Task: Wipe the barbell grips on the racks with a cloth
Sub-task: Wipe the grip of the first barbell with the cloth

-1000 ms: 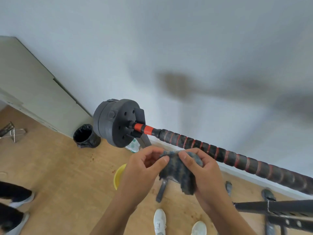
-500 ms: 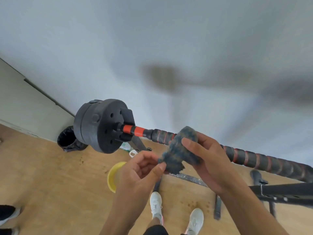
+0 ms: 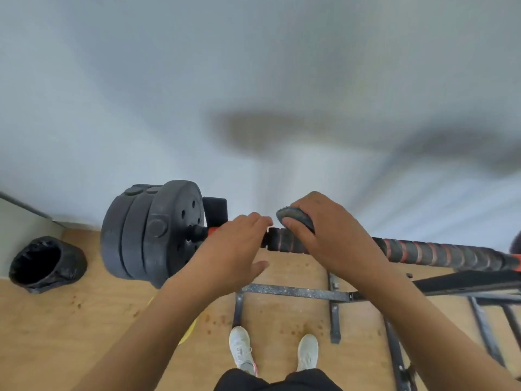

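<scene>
Head view: right grip (image 3: 332, 238) tight around cloth (image 3: 303, 218) on barbell (image 3: 423, 251) (left grip (image 3: 234, 249) slack, fingers apart).

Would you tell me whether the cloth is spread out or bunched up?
Bunched up: the right hand grips the cloth wadded against the barbell grip.

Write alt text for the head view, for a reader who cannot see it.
The right hand holds a dark cloth against the ribbed barbell grip, and the left hand lies beside it, nearer the black weight plates. Below are a wooden floor, a black rack frame and white shoes.
</scene>
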`<state>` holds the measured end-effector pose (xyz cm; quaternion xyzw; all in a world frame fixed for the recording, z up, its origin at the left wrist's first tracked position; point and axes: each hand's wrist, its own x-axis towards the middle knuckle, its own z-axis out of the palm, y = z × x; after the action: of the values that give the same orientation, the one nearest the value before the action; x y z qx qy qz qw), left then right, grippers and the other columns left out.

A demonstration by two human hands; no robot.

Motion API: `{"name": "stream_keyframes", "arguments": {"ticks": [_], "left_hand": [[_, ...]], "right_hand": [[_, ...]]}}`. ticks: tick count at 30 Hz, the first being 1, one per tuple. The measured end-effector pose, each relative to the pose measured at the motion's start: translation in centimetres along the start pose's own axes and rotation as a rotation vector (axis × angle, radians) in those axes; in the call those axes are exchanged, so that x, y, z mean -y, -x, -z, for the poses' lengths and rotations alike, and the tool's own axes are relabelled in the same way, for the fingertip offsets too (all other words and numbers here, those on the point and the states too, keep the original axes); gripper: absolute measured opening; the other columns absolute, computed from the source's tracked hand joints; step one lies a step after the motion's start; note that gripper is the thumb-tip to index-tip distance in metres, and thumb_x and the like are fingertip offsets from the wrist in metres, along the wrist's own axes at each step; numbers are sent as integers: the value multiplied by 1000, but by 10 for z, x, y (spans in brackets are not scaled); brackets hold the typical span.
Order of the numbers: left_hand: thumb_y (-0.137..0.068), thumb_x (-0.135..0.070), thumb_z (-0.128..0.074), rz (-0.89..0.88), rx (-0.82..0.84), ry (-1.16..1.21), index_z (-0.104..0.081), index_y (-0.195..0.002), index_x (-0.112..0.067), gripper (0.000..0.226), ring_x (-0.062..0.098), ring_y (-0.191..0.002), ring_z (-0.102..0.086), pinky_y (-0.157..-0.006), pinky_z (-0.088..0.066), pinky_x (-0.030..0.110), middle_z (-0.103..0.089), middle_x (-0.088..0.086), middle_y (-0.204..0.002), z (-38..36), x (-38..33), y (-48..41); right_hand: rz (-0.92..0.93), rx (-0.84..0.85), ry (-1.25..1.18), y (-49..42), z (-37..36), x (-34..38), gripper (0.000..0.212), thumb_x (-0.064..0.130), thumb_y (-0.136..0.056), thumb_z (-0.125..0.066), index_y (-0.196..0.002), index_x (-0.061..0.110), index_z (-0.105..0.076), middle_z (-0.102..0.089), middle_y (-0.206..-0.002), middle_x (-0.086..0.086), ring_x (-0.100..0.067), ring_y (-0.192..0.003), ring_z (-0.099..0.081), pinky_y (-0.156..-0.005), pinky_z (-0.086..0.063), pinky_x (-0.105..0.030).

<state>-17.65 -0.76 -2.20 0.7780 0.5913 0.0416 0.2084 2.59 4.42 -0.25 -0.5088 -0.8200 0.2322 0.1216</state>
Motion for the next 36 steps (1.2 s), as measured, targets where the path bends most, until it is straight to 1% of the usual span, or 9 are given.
{"name": "stream_keyframes", "arguments": {"ticks": [4,9,12,15,19,22,26,31,36], "left_hand": [[-100,-39,-61,4,26,-332,-44,-123,-16,37,18,-87,-51,-62,-33,30,-47,0,-115,-12,4,-25],[-105,-22,-52,0,-79,-366,-52,-114,-17,10,17,-89,-62,-62,-33,30,-57,0,-105,-26,8,-30],[-103,-19,-54,-4,-45,-368,-51,-110,-18,8,16,-77,-51,-57,-30,30,-55,-1,-100,-34,14,-34],[-102,-19,-59,8,-19,-368,-49,-112,-17,14,16,-73,-45,-52,-25,30,-56,-1,-101,-38,18,-36],[-101,-16,-58,-5,-8,-342,-45,-105,-18,14,17,-72,-45,-54,-26,30,-45,-2,-91,-33,16,-32],[-102,-17,-57,-6,-60,-305,-46,-104,-18,11,17,-73,-45,-59,-31,30,-46,-1,-91,-30,15,-28],[-104,-36,-58,7,-124,-276,-41,-96,-19,25,18,-73,-48,-64,-34,31,-48,-2,-88,-27,9,-23],[-101,-42,-64,79,-108,-346,-46,-93,-21,29,18,-73,-51,-65,-35,31,-60,-3,-87,-27,1,-28],[-95,-61,-61,91,83,-270,-47,-90,-18,46,21,-74,-52,-66,-37,33,-46,-4,-77,-22,1,-39]], "right_hand": [[8,52,350,-32,-15,9,29,46,-104,-49,-108,26,-69,-58,-100,8,-12,-99,-54,-75,-55,-33],[-67,139,124,-31,-27,21,40,27,-102,-52,-63,18,-51,-51,-66,5,-14,-68,-49,-62,-41,-30],[31,47,305,-11,-40,22,27,13,-101,-51,-75,20,-49,-43,-79,7,-15,-82,-34,-63,-48,-33],[89,-33,377,10,-49,27,25,-11,-76,-65,-87,12,-63,-48,-84,3,-18,-87,-39,-53,-52,-33],[163,-77,479,32,-44,35,50,-14,-51,-77,-96,9,-72,-58,-85,1,-22,-82,-54,-47,-28,-20],[163,-42,359,35,-33,30,40,-9,-69,-79,-101,14,-74,-62,-93,5,-19,-90,-48,-45,-45,-27],[32,-118,275,4,-14,29,23,17,-100,-56,-117,19,-71,-66,-104,6,-16,-98,-45,-67,-56,-39],[-75,105,297,-15,-31,44,25,5,-89,-47,-89,24,-63,-57,-88,4,-20,-106,-45,-68,-50,-34],[33,-73,430,31,-45,44,54,-9,-70,-71,-119,15,-67,-60,-100,4,-23,-98,-48,-55,-36,-21]]}}
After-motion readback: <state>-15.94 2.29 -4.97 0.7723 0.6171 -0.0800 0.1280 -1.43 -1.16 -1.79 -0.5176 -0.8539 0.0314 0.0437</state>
